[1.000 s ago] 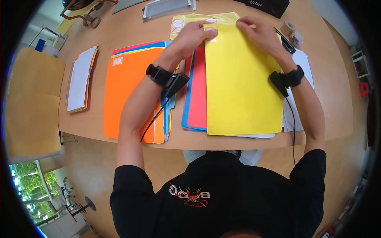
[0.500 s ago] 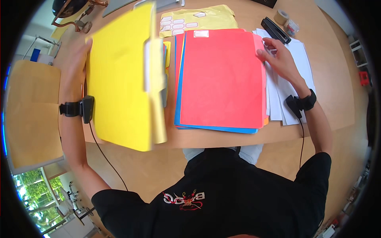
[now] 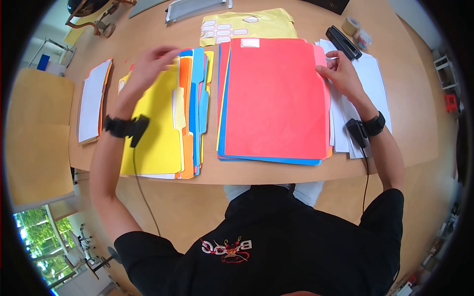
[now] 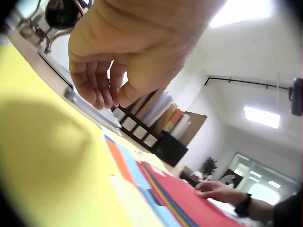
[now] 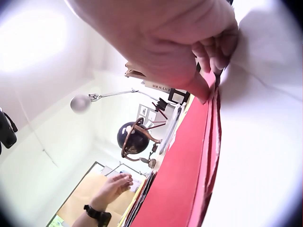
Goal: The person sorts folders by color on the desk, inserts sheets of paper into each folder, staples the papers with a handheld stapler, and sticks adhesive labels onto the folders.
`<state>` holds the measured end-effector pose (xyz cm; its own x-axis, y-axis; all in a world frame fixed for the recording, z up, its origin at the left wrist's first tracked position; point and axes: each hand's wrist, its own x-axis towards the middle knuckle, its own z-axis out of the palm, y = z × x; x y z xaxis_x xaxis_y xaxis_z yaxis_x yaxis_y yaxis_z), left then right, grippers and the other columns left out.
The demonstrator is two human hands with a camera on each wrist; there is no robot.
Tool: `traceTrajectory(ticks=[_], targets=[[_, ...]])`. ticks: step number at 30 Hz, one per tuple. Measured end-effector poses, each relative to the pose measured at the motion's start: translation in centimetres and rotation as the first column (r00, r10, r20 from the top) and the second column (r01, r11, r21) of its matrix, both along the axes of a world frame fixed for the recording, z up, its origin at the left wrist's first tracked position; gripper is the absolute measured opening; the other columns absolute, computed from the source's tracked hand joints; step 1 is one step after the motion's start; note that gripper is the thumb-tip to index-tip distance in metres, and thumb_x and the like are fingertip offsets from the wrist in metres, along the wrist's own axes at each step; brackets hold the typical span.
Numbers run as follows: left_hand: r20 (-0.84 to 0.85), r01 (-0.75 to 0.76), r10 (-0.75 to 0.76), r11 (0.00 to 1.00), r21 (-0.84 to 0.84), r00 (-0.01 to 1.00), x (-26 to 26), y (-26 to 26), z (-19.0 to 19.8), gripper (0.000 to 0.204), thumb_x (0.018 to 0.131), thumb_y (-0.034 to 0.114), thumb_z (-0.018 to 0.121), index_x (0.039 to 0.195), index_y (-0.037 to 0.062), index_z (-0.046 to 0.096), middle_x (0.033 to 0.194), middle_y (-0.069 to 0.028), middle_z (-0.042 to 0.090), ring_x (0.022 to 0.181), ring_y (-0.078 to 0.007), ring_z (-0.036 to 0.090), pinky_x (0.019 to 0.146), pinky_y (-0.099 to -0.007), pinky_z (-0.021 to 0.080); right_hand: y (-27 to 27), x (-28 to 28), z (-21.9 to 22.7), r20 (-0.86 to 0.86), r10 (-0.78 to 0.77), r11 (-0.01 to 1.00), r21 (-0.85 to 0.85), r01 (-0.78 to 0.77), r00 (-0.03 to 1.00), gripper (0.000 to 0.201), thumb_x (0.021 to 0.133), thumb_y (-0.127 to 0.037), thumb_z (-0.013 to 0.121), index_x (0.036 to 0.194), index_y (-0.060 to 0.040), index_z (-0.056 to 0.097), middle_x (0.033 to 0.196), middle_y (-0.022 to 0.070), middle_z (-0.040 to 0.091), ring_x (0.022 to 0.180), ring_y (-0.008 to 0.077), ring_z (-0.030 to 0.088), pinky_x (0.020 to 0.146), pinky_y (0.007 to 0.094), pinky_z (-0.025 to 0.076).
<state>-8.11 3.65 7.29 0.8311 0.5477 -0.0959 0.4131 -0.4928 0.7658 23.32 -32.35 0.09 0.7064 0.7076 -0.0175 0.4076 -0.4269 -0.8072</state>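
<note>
My left hand [image 3: 147, 71] is above a yellow folder [image 3: 155, 133], fingers loosely curled and holding nothing. That folder lies on top of the left pile, where orange and blue folder tabs [image 3: 200, 98] stick out to the right. In the left wrist view, the hand's shadow falls on the yellow folder. My right hand [image 3: 344, 76] is at the upper right edge of a red folder [image 3: 276, 98], which tops the middle pile and bears a white label [image 3: 250, 43]. In the right wrist view, the thumb [image 5: 201, 90] lies on the red cover and the fingers pinch its edge.
White papers [image 3: 368, 93] lie right of the middle pile, with a black stapler [image 3: 343, 43] and a tape roll [image 3: 350, 26] behind. A yellow envelope with labels [image 3: 269, 27] is at the back. Another paper stack [image 3: 94, 101] sits far left; a globe [image 5: 133, 137] stands behind.
The yellow folder has gone from the middle pile to the left pile, carried by my left hand, which has let go. My right hand has moved down to the red folder's edge.
</note>
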Motion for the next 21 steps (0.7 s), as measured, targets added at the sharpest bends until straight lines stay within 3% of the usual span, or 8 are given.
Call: traceTrajectory(ticks=[1,5,8,12,14,15,17,21], targets=[[-0.005,0.057,-0.058,0.992,-0.115,0.998,2.1,-2.7,0.5,0.044,0.097,0.033,0.062,0.124,-0.0014,0.063,0.115,-0.0082,0.068,0.106,-0.0172,0.064,0.091,-0.0279,0.050,0.0,-0.1,0.0,-0.036,-0.043,0.998,0.049,0.045,0.998,0.042,0.081,-0.022,0.080,0.111,0.0027,0.062,0.079,-0.0004,0.059,0.069,0.0075,0.054,0.063,0.0228,0.044],[0.040,0.051,-0.055,0.993,0.105,0.998,8.7,-6.2,-3.1,0.051,0.091,0.040,0.063,0.122,0.0004,0.066,0.114,-0.0152,0.069,0.102,-0.0232,0.066,0.088,-0.0356,0.051,-0.2,0.7,0.7,-0.209,0.018,0.998,0.069,-0.004,0.978,0.028,0.085,-0.013,0.075,0.106,0.0027,0.064,0.078,-0.0017,0.060,0.068,0.0054,0.053,0.063,0.0210,0.044],[-0.213,0.169,-0.150,0.983,0.076,0.965,12.6,-5.7,-3.4,0.058,0.087,0.043,0.064,0.124,-0.0029,0.065,0.116,-0.0217,0.067,0.107,-0.0274,0.065,0.091,-0.0363,0.050,-0.4,1.1,-0.3,-0.176,0.068,0.991,0.124,-0.046,0.982,0.024,0.086,-0.011,0.074,0.103,0.0019,0.064,0.078,-0.0024,0.061,0.068,0.0041,0.053,0.062,0.0203,0.043],[-0.098,0.219,-0.219,0.976,-0.006,0.971,13.2,-6.4,-4.3,0.061,0.087,0.042,0.064,0.121,-0.0083,0.063,0.117,-0.0259,0.065,0.106,-0.0306,0.066,0.092,-0.0364,0.051,-0.3,0.4,-0.2,-0.104,0.023,0.993,0.117,-0.010,0.994,0.019,0.086,-0.011,0.074,0.098,0.0003,0.066,0.077,-0.0026,0.061,0.067,0.0039,0.052,0.061,0.0199,0.042],[-0.039,0.146,-0.142,0.925,0.352,0.989,13.3,-6.2,-5.6,0.060,0.087,0.040,0.066,0.122,-0.0080,0.062,0.116,-0.0239,0.066,0.100,-0.0303,0.068,0.088,-0.0359,0.053,-0.3,0.2,0.0,-0.125,0.009,0.992,0.124,0.007,0.992,0.019,0.086,-0.010,0.074,0.098,0.0007,0.066,0.077,-0.0024,0.061,0.067,0.0042,0.053,0.061,0.0201,0.043],[-0.040,0.149,-0.144,0.924,0.352,0.989,13.2,-6.4,-5.9,0.060,0.087,0.040,0.066,0.122,-0.0080,0.062,0.116,-0.0239,0.066,0.100,-0.0303,0.068,0.088,-0.0359,0.053,-0.3,0.0,0.3,-0.145,0.003,0.991,0.132,0.017,0.989,0.019,0.086,-0.009,0.074,0.098,0.0011,0.065,0.076,-0.0022,0.061,0.067,0.0044,0.054,0.060,0.0202,0.044],[0.186,0.052,-0.074,0.991,0.120,0.980,13.0,-6.5,-6.4,0.056,0.087,0.037,0.070,0.123,-0.0042,0.063,0.109,-0.0188,0.068,0.095,-0.0243,0.068,0.085,-0.0326,0.053,-0.1,-0.5,0.8,-0.179,0.001,0.988,0.150,0.026,0.984,0.020,0.084,-0.010,0.075,0.098,0.0014,0.065,0.076,-0.0021,0.060,0.067,0.0047,0.054,0.060,0.0204,0.044],[0.133,-0.020,0.037,0.992,-0.127,0.990,12.5,-6.2,-5.0,0.056,0.086,0.034,0.072,0.127,-0.0036,0.061,0.109,-0.0156,0.068,0.096,-0.0184,0.066,0.084,-0.0296,0.053,0.0,-0.8,1.1,-0.127,-0.015,0.992,0.123,0.030,0.992,0.026,0.081,-0.012,0.078,0.098,0.0020,0.065,0.076,-0.0018,0.060,0.066,0.0053,0.056,0.060,0.0206,0.045]])
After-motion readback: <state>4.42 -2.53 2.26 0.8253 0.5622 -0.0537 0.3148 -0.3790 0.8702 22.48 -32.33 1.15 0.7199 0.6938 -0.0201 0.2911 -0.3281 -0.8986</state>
